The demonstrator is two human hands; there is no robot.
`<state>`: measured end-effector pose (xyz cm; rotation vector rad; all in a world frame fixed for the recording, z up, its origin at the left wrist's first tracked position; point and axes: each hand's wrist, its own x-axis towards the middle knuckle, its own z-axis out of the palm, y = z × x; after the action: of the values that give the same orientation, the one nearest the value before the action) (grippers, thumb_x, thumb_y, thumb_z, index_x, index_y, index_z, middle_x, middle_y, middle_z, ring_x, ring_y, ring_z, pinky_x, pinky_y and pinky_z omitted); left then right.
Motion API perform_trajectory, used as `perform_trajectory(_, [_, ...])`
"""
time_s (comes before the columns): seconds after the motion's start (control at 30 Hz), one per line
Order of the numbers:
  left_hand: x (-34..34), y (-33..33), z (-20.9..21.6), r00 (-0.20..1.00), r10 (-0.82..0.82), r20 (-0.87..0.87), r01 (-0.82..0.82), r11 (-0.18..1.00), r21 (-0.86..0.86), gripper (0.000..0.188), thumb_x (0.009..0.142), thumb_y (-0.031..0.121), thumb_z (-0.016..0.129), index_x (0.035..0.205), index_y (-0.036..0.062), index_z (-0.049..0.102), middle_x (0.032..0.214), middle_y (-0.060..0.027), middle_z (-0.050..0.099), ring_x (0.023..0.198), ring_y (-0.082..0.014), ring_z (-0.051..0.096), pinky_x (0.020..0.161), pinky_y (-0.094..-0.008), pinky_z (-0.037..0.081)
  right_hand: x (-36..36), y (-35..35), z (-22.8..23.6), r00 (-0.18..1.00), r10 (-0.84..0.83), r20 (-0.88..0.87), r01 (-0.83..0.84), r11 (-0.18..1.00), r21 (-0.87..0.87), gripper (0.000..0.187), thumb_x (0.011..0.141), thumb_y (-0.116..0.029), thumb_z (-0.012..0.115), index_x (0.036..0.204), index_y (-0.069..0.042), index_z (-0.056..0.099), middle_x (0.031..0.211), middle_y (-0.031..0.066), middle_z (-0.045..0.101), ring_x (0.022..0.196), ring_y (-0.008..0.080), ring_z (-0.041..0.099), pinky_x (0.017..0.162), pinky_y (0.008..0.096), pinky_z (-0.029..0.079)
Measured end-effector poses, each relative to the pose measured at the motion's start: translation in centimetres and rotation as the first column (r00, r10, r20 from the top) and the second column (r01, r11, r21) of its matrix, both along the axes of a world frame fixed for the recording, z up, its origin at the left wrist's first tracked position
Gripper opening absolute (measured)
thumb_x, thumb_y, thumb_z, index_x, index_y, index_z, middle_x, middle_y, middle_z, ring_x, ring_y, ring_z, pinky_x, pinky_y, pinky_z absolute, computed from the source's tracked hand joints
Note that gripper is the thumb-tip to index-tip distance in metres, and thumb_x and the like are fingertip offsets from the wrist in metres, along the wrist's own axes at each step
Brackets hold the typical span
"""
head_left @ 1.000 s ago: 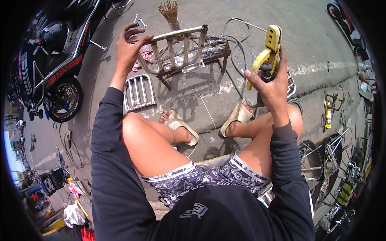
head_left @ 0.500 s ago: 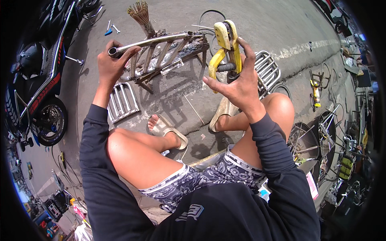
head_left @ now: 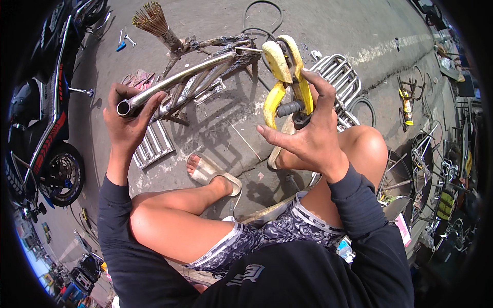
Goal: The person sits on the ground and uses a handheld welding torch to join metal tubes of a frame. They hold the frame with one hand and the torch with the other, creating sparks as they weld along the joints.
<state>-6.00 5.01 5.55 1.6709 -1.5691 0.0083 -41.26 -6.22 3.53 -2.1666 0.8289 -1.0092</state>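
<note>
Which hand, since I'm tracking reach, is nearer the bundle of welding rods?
Left. The left hand, gripping the metal frame, is below the welding rods in view; the right hand, holding the yellow electrode holder, is farther off, lower right.

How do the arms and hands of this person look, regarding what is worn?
The left sleeve and right sleeve are long, very dark and plain, with fitted cuffs. The left grip and right grip are bare, ungloved hands.

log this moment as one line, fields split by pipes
left hand: gripping metal frame at one end | right hand: holding yellow clamp | on ground: two wrenches, silver racks | beyond frame: rod bundle
</note>
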Motion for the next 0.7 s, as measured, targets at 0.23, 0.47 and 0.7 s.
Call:
perform_trajectory(0.23, [-0.82, 0.83, 0.32, 0.999, 0.002, 0.053, -0.003, 1.0, 0.023, 0.041, 0.083, 0.018, 0.096, 0.095, 0.0038, 0.059, 0.076, -0.0029, 0.068, 0.069, -0.0068, 0.065, 0.062, -0.0228, 0.051, 0.05, -0.27, -0.03, 0.997, 0.047, 0.064, -0.045, 0.998, -0.033, 0.107, 0.068, -0.026, 0.102, 0.147, 0.0, 0.035, 0.134, 0.0265, 0.06, 0.121, 0.0335, 0.07, 0.104, 0.0424, 0.058])
perform_trajectory(0.47, [-0.73, 0.85, 0.02, 0.997, -0.014, 0.076, 0.016, 1.0, -0.017, 0.043, 0.08, 0.016, 0.097, 0.094, 0.0031, 0.058, 0.078, -0.0042, 0.069, 0.07, -0.0072, 0.065, 0.063, -0.0227, 0.051, -0.25, -0.22, 0.43, 0.999, 0.047, -0.002, -0.047, 0.996, -0.07, 0.109, 0.066, -0.024, 0.103, 0.148, 0.002, 0.036, 0.137, 0.0272, 0.06, 0.12, 0.0339, 0.07, 0.103, 0.0412, 0.06])
perform_trajectory(0.7, [-0.54, 1.13, -0.23, 0.997, 0.006, 0.08, -0.005, 1.0, -0.014, 0.043, 0.079, 0.016, 0.098, 0.095, 0.0024, 0.06, 0.079, -0.0051, 0.07, 0.071, -0.0079, 0.065, 0.064, -0.0226, 0.051, -0.28, -0.33, 0.14, 0.998, 0.054, -0.014, -0.055, 0.995, -0.079, 0.111, 0.064, -0.024, 0.103, 0.149, 0.002, 0.037, 0.138, 0.0268, 0.06, 0.122, 0.0351, 0.07, 0.105, 0.042, 0.059])
